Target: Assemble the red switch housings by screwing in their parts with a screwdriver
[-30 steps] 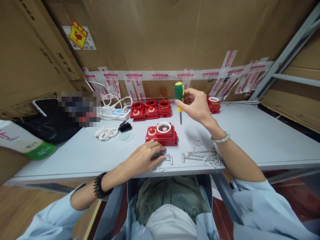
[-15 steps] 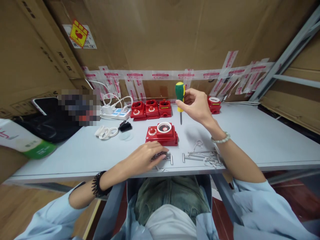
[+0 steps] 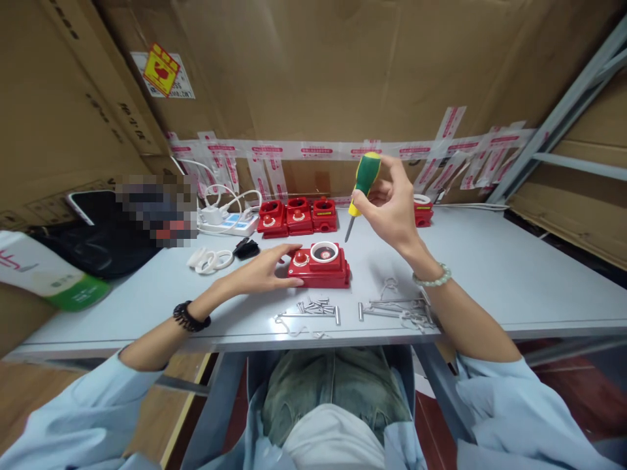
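Observation:
My right hand (image 3: 389,205) is raised above the table, wrapped round a green and yellow screwdriver (image 3: 367,173). Its metal tip slants down, just above and to the right of a red box (image 3: 321,279) and apart from it. This box has a red knob (image 3: 301,259) and a dark round window inside a white ring (image 3: 313,250). Around the box's left end, my left hand (image 3: 264,269) has its thumb at the front and fingers at the back. Several loose screws (image 3: 316,305) lie in front of the box, with a metal T-shaped bar (image 3: 337,316) beside them.
Several red boxes (image 3: 287,219) stand along the back, another (image 3: 423,215) behind my right hand. More metal bars (image 3: 392,305) lie at front right. White rings (image 3: 208,260), black pieces (image 3: 246,248), a power strip (image 3: 230,224), and a white-green packet (image 3: 59,277) are at left.
My left hand has left the screws and moved up and left onto the box's end, uncovering them. The screwdriver has tilted, with its tip shifted left towards the box.

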A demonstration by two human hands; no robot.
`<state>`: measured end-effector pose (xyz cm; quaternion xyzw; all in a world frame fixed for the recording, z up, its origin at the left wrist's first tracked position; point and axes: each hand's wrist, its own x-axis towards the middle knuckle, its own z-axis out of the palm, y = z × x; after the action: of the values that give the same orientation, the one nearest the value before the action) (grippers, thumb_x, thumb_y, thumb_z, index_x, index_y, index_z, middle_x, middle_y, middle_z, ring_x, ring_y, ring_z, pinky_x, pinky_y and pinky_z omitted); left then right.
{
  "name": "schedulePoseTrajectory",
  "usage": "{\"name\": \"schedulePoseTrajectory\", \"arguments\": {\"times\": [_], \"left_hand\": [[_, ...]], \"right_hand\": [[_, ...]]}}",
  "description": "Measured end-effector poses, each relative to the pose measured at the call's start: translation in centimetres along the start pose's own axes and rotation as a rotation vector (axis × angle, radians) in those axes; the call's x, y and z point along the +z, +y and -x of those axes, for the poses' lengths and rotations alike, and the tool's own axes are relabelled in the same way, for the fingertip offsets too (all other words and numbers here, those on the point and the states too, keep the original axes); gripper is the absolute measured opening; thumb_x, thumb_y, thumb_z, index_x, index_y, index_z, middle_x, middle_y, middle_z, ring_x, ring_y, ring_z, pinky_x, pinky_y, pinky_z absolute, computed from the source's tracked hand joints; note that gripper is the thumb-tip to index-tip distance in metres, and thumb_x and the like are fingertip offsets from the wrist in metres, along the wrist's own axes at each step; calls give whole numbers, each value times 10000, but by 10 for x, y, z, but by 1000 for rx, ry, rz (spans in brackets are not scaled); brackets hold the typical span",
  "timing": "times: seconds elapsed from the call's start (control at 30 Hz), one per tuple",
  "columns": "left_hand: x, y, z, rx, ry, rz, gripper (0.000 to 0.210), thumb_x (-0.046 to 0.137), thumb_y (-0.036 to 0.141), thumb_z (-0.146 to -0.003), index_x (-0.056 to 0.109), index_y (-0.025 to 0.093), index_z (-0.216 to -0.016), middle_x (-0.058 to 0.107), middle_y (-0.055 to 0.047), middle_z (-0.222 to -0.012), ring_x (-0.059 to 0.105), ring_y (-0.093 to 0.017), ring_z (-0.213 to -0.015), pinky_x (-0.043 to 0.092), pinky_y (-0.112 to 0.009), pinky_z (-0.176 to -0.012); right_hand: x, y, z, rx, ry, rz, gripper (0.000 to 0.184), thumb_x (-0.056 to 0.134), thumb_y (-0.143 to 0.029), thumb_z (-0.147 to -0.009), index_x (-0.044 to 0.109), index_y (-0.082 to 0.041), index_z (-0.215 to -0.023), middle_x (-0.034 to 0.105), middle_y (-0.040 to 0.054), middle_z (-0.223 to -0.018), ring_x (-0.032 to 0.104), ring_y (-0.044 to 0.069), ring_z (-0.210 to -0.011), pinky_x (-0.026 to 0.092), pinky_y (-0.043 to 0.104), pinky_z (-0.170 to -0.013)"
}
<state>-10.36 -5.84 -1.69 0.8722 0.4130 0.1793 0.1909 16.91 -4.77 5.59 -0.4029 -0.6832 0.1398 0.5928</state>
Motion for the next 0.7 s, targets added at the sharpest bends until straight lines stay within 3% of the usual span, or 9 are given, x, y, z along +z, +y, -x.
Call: {"name": "schedulePoseTrajectory", "arguments": {"times": [0.13, 0.3, 0.4, 0.53, 0.7], "left_hand": [[18, 18, -24, 38, 68, 101, 761, 767, 548, -726, 512, 133, -1312, 619, -165, -1283, 617, -283, -1121, 515, -448, -939], [36, 33, -42, 62, 73, 178, 670, 775, 566, -707, 567, 143, -1183, 625, -124, -1144, 605, -280, -1042, 497, -444, -925], [41, 31, -44, 67, 21, 282, 606, 766, 540, -729, 572, 155, -1156, 645, -104, -1100, 620, -259, -958, 508, -418, -853], [43, 24, -42, 62, 40, 292, 622, 783, 524, -713, 572, 173, -1181, 660, -91, -1055, 618, -260, -923, 503, -428, -830], [43, 22, -42, 81, 58, 288, 638, 793, 528, -700, 577, 177, -1187, 657, -94, -1069, 614, -266, -951, 502, -425, -841]], "right_hand": [[6, -8, 8, -9, -6, -11, 594, 618, -310, -836, 355, -324, -1368, 686, 32, -992, 695, 213, -851, 603, 408, -777], [21, -9, 17, -96, -88, -141, 553, 607, -261, -803, 355, -298, -1294, 631, -3, -905, 672, 172, -806, 611, 369, -722], [27, -10, 23, -127, -167, -191, 524, 618, -231, -775, 376, -284, -1236, 604, -23, -864, 652, 152, -751, 604, 352, -669], [28, -15, 30, -121, -252, -182, 502, 627, -194, -764, 390, -275, -1199, 593, -32, -839, 643, 149, -709, 583, 334, -618], [27, -17, 32, -132, -246, -163, 504, 629, -179, -757, 395, -274, -1193, 578, -36, -846, 633, 144, -716, 570, 327, -619]]}}
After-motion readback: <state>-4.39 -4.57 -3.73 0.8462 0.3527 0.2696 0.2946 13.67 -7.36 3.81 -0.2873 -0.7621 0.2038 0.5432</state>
